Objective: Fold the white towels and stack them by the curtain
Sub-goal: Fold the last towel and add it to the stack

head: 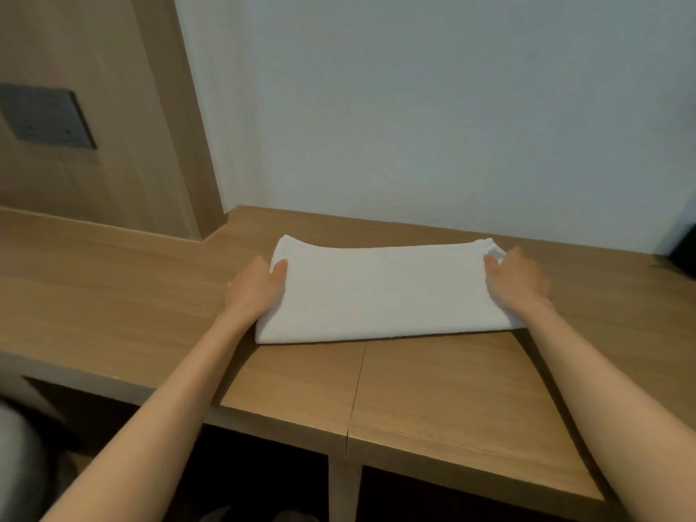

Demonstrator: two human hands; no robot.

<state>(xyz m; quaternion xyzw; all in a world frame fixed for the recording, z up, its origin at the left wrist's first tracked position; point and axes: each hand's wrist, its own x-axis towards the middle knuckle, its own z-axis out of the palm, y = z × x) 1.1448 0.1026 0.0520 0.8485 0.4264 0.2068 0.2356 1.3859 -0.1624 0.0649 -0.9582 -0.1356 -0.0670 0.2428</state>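
A white towel (384,292), folded into a wide flat rectangle, lies on the wooden tabletop (444,401) close to the white wall. My left hand (256,286) grips its left end, thumb on top and fingers out of sight below the cloth. At the right end, my right hand (516,282) holds the towel the same way, near a small tag at the far right corner. No curtain is in view.
A wooden wall panel (113,118) with a grey socket plate (45,116) stands at the left. A dark object (683,250) sits at the right edge of the tabletop. Open dark compartments lie under the tabletop, below its front edge.
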